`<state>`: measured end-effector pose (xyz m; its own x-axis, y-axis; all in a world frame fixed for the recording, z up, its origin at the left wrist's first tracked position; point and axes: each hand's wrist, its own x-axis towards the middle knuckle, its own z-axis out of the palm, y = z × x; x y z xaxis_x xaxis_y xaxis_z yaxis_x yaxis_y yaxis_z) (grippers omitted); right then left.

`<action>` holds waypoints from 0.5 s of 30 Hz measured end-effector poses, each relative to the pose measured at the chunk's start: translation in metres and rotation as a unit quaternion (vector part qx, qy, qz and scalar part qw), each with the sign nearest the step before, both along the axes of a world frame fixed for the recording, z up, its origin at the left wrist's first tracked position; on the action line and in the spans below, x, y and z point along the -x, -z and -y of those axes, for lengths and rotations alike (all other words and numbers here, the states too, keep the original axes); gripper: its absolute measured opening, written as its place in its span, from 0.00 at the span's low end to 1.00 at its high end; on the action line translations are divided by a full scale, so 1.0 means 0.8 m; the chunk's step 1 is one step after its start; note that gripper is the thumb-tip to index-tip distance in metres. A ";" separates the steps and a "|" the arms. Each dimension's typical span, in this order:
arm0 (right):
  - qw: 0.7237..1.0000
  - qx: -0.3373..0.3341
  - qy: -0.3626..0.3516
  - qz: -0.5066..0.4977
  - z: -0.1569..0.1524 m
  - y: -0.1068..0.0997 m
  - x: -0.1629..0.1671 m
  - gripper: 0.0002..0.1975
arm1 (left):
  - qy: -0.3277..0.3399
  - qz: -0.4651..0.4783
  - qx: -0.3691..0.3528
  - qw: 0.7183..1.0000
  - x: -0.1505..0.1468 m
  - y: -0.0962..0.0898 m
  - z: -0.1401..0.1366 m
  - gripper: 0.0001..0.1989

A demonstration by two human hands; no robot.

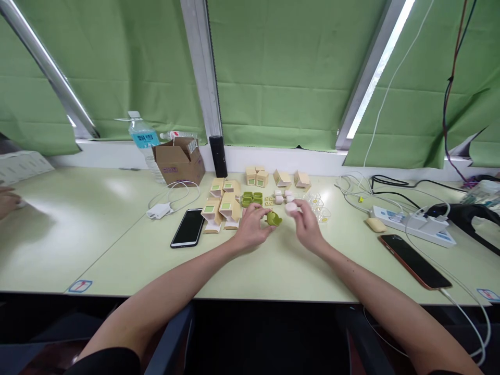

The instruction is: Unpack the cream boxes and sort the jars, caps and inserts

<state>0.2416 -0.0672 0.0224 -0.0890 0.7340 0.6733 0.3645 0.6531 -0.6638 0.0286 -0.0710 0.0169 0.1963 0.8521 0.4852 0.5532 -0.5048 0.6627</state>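
My left hand grips a small olive-green cup-like piece between thumb and fingers, its hollow turned toward the right. Just right of it, my right hand pinches a small white round piece by its edge. The two pieces are close but apart. Behind my hands lie several green square pieces, tiny yellowish pieces and white-pink round pieces. Clear plastic pieces lie beyond my right hand. Beige cartons with green windows stand left of my left hand.
More beige cartons stand at the back. On the left are a phone, charger, cardboard box, water bottle and black cylinder. A power strip, cables and another phone lie right. Another person's hand shows far left.
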 end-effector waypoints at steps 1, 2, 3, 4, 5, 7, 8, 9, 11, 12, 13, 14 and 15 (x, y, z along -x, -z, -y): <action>0.999 0.015 0.019 -0.043 -0.004 -0.004 -0.008 0.16 | -0.011 0.013 0.013 1.000 0.003 0.003 -0.002 0.20; 0.995 0.031 0.032 -0.088 -0.009 -0.008 -0.016 0.17 | -0.020 0.028 0.022 0.999 0.005 0.005 -0.005 0.20; 0.990 0.042 0.038 -0.128 -0.014 -0.011 -0.023 0.18 | -0.028 0.043 0.028 0.998 0.006 0.007 -0.007 0.20; 0.985 0.048 0.043 -0.159 -0.019 -0.014 -0.030 0.18 | -0.033 0.057 0.029 0.997 0.006 0.008 -0.010 0.21; 0.982 0.052 0.047 -0.177 -0.023 -0.016 -0.035 0.19 | -0.038 0.068 0.027 0.997 0.006 0.009 -0.011 0.21; 0.981 0.053 0.060 -0.175 -0.029 -0.015 -0.039 0.20 | -0.044 0.080 0.020 0.996 0.003 0.009 -0.014 0.21; 0.984 0.051 0.067 -0.154 -0.031 -0.013 -0.039 0.20 | -0.046 0.085 0.017 0.995 0.003 0.008 -0.015 0.21; 0.989 0.047 0.074 -0.122 -0.032 -0.011 -0.037 0.19 | -0.049 0.089 0.016 0.995 0.002 0.008 -0.016 0.21; 0.996 0.022 0.086 -0.030 -0.036 -0.005 -0.033 0.17 | -0.057 0.102 0.014 0.993 0.004 0.008 -0.018 0.22; 0.996 0.005 0.091 0.025 -0.038 -0.003 -0.030 0.15 | -0.062 0.110 0.012 0.992 0.006 0.008 -0.020 0.22; 0.992 -0.011 0.096 0.080 -0.042 -0.002 -0.029 0.14 | -0.067 0.119 0.007 0.991 0.009 0.008 -0.022 0.22; 0.986 -0.024 0.101 0.132 -0.046 -0.001 -0.027 0.12 | -0.072 0.128 0.002 0.989 0.011 0.008 -0.025 0.23; 0.978 -0.033 0.106 0.179 -0.052 0.000 -0.026 0.11 | -0.076 0.136 -0.004 0.988 0.013 0.009 -0.026 0.23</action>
<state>0.2625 -0.0257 0.0227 -0.1774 0.7182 0.6729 0.6978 0.5739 -0.4285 0.0179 -0.0499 0.0101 -0.0717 0.8580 0.5085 0.4247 -0.4351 0.7939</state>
